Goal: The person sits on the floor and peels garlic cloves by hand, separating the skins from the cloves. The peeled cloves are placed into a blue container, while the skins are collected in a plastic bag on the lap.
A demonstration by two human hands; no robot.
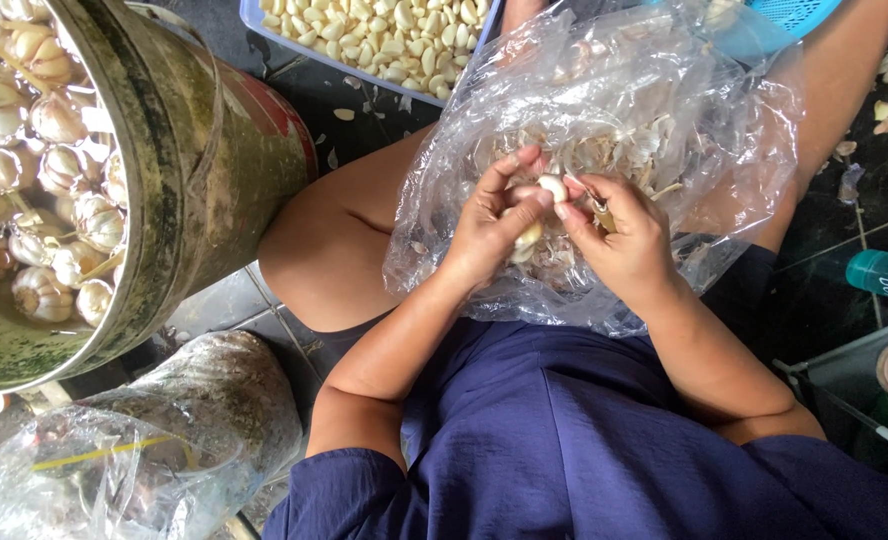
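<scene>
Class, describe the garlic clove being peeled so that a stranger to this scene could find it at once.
Start at the clear plastic bag of papery skins spread over the person's lap. Above it the left hand and right hand meet. The garlic clove is the smooth pale piece pinched between their fingertips, unlike the loose dry skins below.

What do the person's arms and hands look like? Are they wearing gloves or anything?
No gloves. Both the left hand and the right hand are bare, with short, plain fingernails and no rings, watch or bracelets that I can see. The forearms are bare too. The dark blue sleeves of a loose top end near the elbows, so only the upper arms are covered.
</scene>
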